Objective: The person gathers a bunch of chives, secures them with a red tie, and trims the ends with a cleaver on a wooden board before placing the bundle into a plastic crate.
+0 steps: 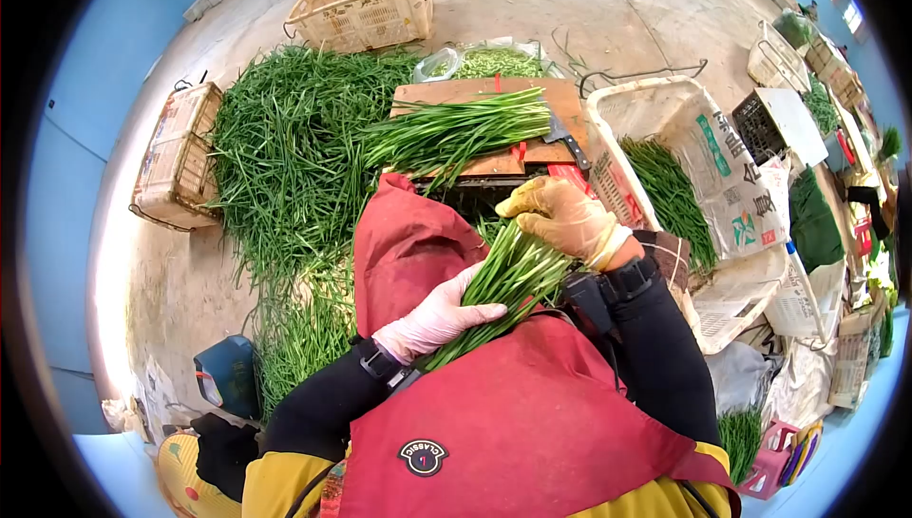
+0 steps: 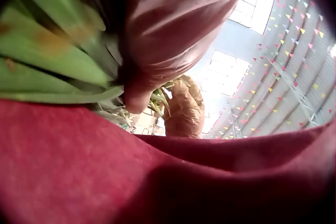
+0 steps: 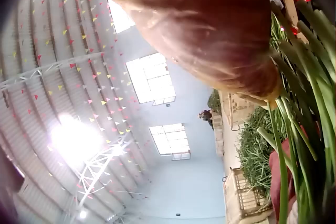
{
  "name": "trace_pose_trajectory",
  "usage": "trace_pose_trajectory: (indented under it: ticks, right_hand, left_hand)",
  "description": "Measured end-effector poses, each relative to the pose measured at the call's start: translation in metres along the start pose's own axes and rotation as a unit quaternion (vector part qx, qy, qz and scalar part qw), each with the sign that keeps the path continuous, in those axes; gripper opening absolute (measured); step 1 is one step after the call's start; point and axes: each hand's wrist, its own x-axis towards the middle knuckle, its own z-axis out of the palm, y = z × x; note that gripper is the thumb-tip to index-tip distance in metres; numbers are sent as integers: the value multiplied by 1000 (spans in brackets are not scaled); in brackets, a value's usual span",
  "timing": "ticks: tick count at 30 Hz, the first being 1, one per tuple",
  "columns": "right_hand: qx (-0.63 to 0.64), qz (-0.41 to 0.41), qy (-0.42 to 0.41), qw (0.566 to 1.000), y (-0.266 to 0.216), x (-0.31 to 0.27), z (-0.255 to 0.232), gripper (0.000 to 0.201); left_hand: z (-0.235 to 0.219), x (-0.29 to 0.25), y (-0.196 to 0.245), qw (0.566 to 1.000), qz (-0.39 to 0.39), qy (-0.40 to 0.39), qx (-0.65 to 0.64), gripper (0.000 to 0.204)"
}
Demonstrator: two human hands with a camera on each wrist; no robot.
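A bundle of garlic chives (image 1: 521,276) lies slantwise over the lap, its pale ends up and to the right. My left hand (image 1: 432,324), in a thin whitish glove, grips the bundle lower down with the thumb across it. At the pale ends, my right hand (image 1: 568,221), in a yellowish glove, has its fingers curled; in the right wrist view its fingertips pinch a stalk (image 3: 273,129). Ahead, more chives (image 1: 465,128) lie across a wooden board (image 1: 560,95). A knife (image 1: 573,149) with a black handle rests at the board's right side.
A large heap of chives (image 1: 294,138) spreads to the left, beside a crate (image 1: 176,157). On the right stands an open crate (image 1: 617,152) with chives and a printed sack (image 1: 741,200). Another crate (image 1: 366,9) stands behind. A red apron (image 1: 532,413) covers the lap.
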Motion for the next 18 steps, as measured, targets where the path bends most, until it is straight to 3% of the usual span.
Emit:
trace_pose_trajectory:
  ticks: [1,3,5,6,7,9,11,12,13,15,16,18]
  right_hand:
    - [30,68,-51,996,-3,4,-1,33]
    - [70,73,-52,993,6,7,9,24]
    - [182,122,70,973,9,4,21,16]
    - [104,96,134,981,18,4,23,12]
    - [236,124,204,942,26,3,26,10]
    - [208,124,292,925,47,-7,14,14]
    - [116,215,204,948,104,-29,-1,20]
    - [60,212,170,961,98,-37,-7,35]
    - [59,214,171,960,92,-38,-11,35]
    - [240,141,200,939,77,-39,-15,50]
    - [246,86,164,951,86,-37,-20,59]
    - [295,92,163,937,84,-16,-10,58]
  left_hand:
    - [-1,-1,-2,1000,-5,9,2,64]
    - [-1,-2,0,1000,-10,23,1,64]
    - [3,-3,4,999,-17,14,-31,64]
    - [3,-3,4,999,-18,14,-33,64]
    - [2,-3,5,999,-24,20,-34,64]
    - [0,-3,9,999,-30,24,-33,63]
    - [-4,-3,14,998,-52,28,-32,59]
    - [-6,-4,15,995,-73,31,-57,58]
    - [-9,-3,16,995,-75,29,-58,58]
    - [-17,1,16,993,-110,-4,-44,58]
    - [-20,2,17,993,-117,-6,-23,58]
    - [-24,3,21,991,-132,-30,-13,63]
